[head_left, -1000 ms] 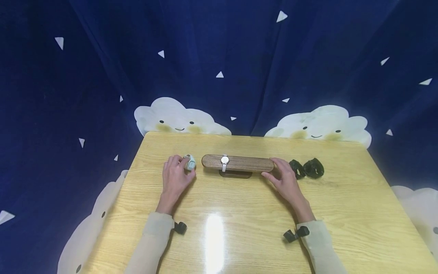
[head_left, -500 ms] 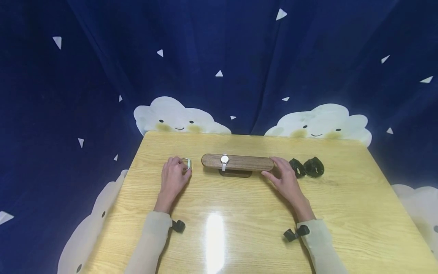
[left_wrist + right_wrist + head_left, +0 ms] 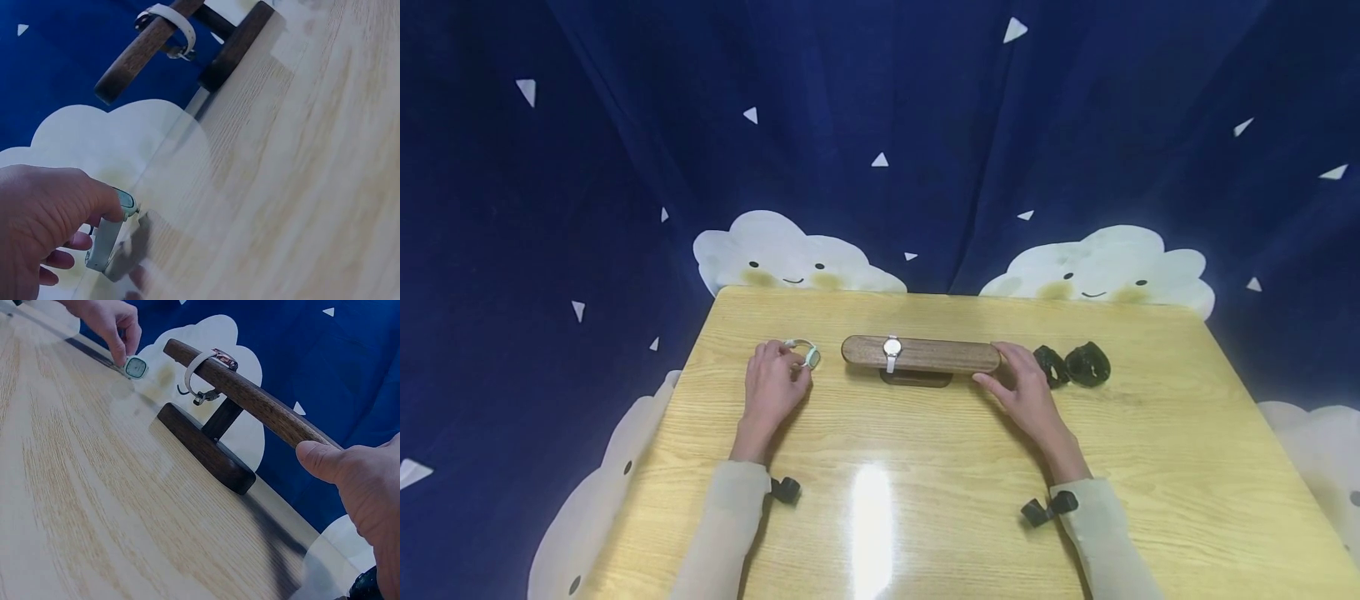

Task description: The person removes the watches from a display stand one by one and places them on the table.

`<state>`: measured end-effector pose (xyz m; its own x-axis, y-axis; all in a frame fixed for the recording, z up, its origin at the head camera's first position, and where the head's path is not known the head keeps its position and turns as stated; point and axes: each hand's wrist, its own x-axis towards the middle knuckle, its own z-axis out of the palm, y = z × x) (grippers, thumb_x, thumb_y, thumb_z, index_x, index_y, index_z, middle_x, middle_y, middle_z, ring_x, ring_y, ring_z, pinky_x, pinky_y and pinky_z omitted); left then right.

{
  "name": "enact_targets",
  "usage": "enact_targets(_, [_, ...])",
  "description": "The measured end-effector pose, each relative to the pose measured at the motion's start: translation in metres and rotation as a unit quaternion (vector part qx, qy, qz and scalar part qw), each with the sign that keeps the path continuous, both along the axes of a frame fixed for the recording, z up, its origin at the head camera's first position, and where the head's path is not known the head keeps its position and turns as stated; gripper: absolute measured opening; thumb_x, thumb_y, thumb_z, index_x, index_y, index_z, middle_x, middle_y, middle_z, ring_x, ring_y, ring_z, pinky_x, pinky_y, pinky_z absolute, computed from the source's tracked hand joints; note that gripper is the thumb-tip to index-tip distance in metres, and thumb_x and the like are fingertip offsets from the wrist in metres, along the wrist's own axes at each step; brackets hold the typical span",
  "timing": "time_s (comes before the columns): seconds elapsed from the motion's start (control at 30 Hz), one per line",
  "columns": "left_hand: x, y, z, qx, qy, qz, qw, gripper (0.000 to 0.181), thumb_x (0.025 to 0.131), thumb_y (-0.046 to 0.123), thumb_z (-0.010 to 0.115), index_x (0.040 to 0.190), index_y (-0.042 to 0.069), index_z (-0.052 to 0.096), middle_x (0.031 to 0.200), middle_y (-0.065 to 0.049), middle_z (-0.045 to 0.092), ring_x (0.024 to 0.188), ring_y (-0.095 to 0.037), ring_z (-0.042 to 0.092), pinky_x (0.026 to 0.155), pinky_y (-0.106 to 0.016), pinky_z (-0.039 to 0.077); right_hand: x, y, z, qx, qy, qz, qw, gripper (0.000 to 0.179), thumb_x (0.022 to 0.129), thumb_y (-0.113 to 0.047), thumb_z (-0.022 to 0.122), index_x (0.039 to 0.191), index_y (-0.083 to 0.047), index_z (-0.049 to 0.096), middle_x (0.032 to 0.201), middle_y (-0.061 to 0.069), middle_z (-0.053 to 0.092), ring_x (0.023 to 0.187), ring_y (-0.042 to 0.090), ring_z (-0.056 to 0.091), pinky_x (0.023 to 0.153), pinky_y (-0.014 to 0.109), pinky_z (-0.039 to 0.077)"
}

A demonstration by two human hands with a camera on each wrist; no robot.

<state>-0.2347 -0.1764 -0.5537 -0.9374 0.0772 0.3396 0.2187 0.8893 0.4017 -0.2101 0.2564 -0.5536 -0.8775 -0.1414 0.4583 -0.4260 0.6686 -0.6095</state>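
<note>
Left of the wooden stand, my left hand [image 3: 770,385] pinches a pale mint-green wristwatch [image 3: 812,358] just at the tabletop. Its squarish dial [image 3: 135,367] shows in the right wrist view, while part of its strap [image 3: 105,242] hangs below my thumb in the left wrist view. My right hand [image 3: 1026,396] grips the right end of the dark wooden watch stand [image 3: 943,356], thumb on the near side; the other fingers are partly hidden behind. Round the bar's left part sits a white-strapped watch [image 3: 892,350] with a round face.
Two black watches or straps [image 3: 1087,365], curled into loops, lie right of my right hand; their kind is hard to tell. The stand's base [image 3: 916,379] rests on the light wood table [image 3: 955,467]. A dark blue curtain [image 3: 850,100] with clouds hangs behind.
My left hand has shifted slightly left with the green watch, whose face has turned; more of its strap now shows beyond the fingers. My right hand stays on the stand.
</note>
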Motion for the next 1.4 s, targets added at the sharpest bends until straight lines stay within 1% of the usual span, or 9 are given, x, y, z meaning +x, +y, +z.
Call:
enact_targets(0.17, [0.002, 0.005, 0.003, 0.004, 0.002, 0.007, 1.0000, 0.027, 0.087, 0.015, 0.076, 0.111, 0.003, 0.079, 0.113, -0.017, 0.064, 0.103, -0.034, 0.054, 0.084, -0.046, 0.046, 0.000, 0.000, -0.001, 0.002, 0.000, -0.002, 1.0000, 0.063, 0.087, -0.021, 0.087, 0.141, -0.003, 0.061, 0.142, 0.020, 0.060, 0.136, 0.040, 0.051, 0.112, 0.062, 0.043])
enact_targets(0.3, [0.005, 0.014, 0.009, 0.011, 0.024, -0.001, 0.9996, 0.035, 0.086, 0.015, 0.076, 0.119, 0.004, 0.076, 0.110, -0.017, 0.063, 0.098, -0.034, 0.054, 0.079, -0.044, 0.047, -0.001, 0.000, -0.001, 0.002, 0.002, -0.001, 1.0000, 0.062, 0.087, -0.022, 0.087, 0.141, -0.003, 0.061, 0.142, 0.020, 0.060, 0.136, 0.039, 0.051, 0.112, 0.062, 0.043])
enact_targets(0.43, [0.008, 0.024, 0.013, 0.015, 0.043, -0.011, 0.9989, 0.034, 0.088, 0.015, 0.075, 0.120, 0.003, 0.074, 0.108, -0.016, 0.064, 0.098, -0.033, 0.057, 0.080, -0.043, 0.049, -0.001, 0.000, 0.000, 0.004, 0.001, 0.000, 1.0000, 0.061, 0.088, -0.022, 0.087, 0.140, -0.003, 0.062, 0.141, 0.020, 0.060, 0.136, 0.040, 0.051, 0.112, 0.062, 0.043])
enact_targets(0.57, [0.010, 0.034, 0.014, 0.032, 0.054, -0.021, 0.9978, 0.034, 0.091, 0.017, 0.071, 0.122, 0.002, 0.073, 0.109, -0.013, 0.065, 0.100, -0.031, 0.059, 0.082, -0.042, 0.050, -0.001, 0.000, 0.000, 0.006, -0.001, -0.001, 1.0000, 0.061, 0.088, -0.022, 0.087, 0.140, -0.003, 0.062, 0.141, 0.020, 0.060, 0.136, 0.040, 0.051, 0.112, 0.062, 0.042])
enact_targets(0.77, [0.011, 0.042, 0.014, 0.039, 0.076, -0.029, 0.9959, 0.034, 0.094, 0.018, 0.068, 0.123, 0.002, 0.073, 0.102, -0.010, 0.064, 0.092, -0.028, 0.056, 0.076, -0.037, 0.047, -0.001, 0.001, 0.000, 0.005, -0.004, -0.003, 1.0000, 0.062, 0.088, -0.022, 0.086, 0.141, -0.002, 0.061, 0.142, 0.021, 0.060, 0.136, 0.040, 0.051, 0.113, 0.062, 0.041])
enact_targets(0.93, [0.013, 0.047, 0.017, 0.055, 0.103, -0.040, 0.9923, 0.036, 0.092, 0.017, 0.071, 0.125, 0.001, 0.072, 0.095, -0.011, 0.063, 0.087, -0.027, 0.055, 0.072, -0.037, 0.047, -0.001, 0.001, 0.000, 0.005, -0.006, -0.001, 1.0000, 0.063, 0.088, -0.022, 0.086, 0.141, -0.001, 0.060, 0.143, 0.021, 0.059, 0.137, 0.040, 0.050, 0.113, 0.062, 0.042])
enact_targets(1.03, [0.015, 0.051, 0.019, 0.067, 0.108, -0.050, 0.9907, 0.040, 0.091, 0.017, 0.073, 0.127, 0.000, 0.071, 0.093, -0.013, 0.062, 0.083, -0.026, 0.054, 0.072, -0.037, 0.047, -0.001, 0.001, 0.001, 0.004, -0.004, 0.001, 1.0000, 0.063, 0.088, -0.022, 0.086, 0.141, -0.001, 0.060, 0.143, 0.021, 0.059, 0.137, 0.040, 0.050, 0.112, 0.062, 0.042])
enact_targets(1.17, [0.017, 0.054, 0.022, 0.077, 0.101, -0.058, 0.9901, 0.041, 0.093, 0.019, 0.072, 0.128, -0.001, 0.070, 0.093, -0.015, 0.063, 0.082, -0.025, 0.054, 0.073, -0.038, 0.048, -0.002, 0.001, 0.001, 0.005, -0.001, 0.002, 1.0000, 0.063, 0.088, -0.022, 0.086, 0.141, 0.000, 0.060, 0.142, 0.021, 0.059, 0.136, 0.040, 0.051, 0.112, 0.062, 0.043])
enact_targets(1.4, [0.019, 0.060, 0.020, 0.075, 0.108, -0.077, 0.9884, 0.045, 0.092, 0.026, 0.073, 0.126, -0.003, 0.071, 0.090, -0.012, 0.063, 0.083, -0.025, 0.055, 0.075, -0.038, 0.048, -0.003, 0.002, 0.000, 0.006, 0.002, 0.001, 1.0000, 0.063, 0.087, -0.020, 0.087, 0.141, 0.000, 0.060, 0.142, 0.022, 0.060, 0.136, 0.040, 0.051, 0.113, 0.061, 0.042])
